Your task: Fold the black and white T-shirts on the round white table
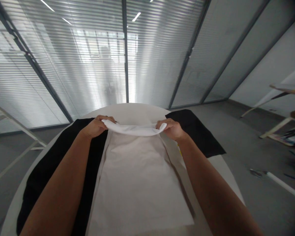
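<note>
A long piece of white cloth (140,177) lies flat in front of me, its far end rolled or folded over into a thick edge. My left hand (97,126) grips the left end of that edge, fingers closed round it. At the right end, my right hand (170,127) pinches the same edge. Between both hands the edge sags slightly and looks lifted a little. Under the white cloth lies a beige layer (173,160). Black cloth (56,157) spreads beneath my left forearm, and a black sheet (196,131) lies beyond my right forearm.
Everything rests on a round white table (130,111). Glass panels with blinds (152,59) stand behind it. A white metal frame (12,121) is at left. At right are wooden-legged furniture (280,121), scissors (257,172) and a white tube (285,185) on the floor.
</note>
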The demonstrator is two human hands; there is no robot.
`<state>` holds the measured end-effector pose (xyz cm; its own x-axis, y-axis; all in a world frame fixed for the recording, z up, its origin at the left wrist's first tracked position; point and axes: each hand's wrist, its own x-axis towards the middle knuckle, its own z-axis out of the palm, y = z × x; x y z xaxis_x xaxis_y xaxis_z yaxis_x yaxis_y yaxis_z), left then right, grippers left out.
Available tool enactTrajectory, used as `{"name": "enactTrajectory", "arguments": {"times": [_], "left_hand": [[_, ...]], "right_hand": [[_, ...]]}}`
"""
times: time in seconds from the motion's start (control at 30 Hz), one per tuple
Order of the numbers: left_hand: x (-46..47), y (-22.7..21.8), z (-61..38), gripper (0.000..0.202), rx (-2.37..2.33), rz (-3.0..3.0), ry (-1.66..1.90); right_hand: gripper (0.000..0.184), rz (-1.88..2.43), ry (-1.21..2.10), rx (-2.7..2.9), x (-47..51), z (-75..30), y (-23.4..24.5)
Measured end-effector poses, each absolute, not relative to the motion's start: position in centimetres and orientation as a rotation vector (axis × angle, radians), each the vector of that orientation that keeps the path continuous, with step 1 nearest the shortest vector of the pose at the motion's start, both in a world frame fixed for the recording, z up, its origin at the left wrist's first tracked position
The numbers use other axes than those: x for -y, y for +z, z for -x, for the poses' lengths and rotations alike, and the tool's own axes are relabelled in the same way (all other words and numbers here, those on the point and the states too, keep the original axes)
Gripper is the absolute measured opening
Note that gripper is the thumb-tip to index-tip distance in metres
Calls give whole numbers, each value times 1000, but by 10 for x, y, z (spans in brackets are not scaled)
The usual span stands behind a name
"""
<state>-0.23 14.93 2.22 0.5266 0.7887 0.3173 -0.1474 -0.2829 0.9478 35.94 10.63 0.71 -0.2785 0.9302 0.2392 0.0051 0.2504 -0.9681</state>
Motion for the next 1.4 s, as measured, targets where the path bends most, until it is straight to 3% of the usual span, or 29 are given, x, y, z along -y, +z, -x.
{"name": "enactTrajectory", "arguments": {"times": [0.23, 0.4, 0.57, 0.63, 0.73, 0.9, 1.4], "left_hand": [[-143, 33, 6, 18, -615, -1713, 753], [-137, 54, 7, 10, -731, -1822, 729], [-142, 59, -12, 14, -855, -2140, 675], [-140, 48, -32, 22, -1028, -2315, 699], [-130, 19, -62, 43, -1330, -2485, 472], [-109, -21, -83, 63, -1672, -2534, 154], [-91, -34, -81, 60, -2118, -2397, 492]], "right_hand": [[22, 848, 1253, 1762, -99, -361, 17], [23, 1071, 1196, 1951, -102, -365, 25], [27, 1496, 695, 2061, -106, -336, 25], [40, 1555, 468, 2186, -102, -317, 16], [56, 1733, 401, 2289, -93, -294, -6], [59, 1858, 306, 2278, -93, -298, -34], [65, 2094, 67, 1829, -73, -301, -43]]}}
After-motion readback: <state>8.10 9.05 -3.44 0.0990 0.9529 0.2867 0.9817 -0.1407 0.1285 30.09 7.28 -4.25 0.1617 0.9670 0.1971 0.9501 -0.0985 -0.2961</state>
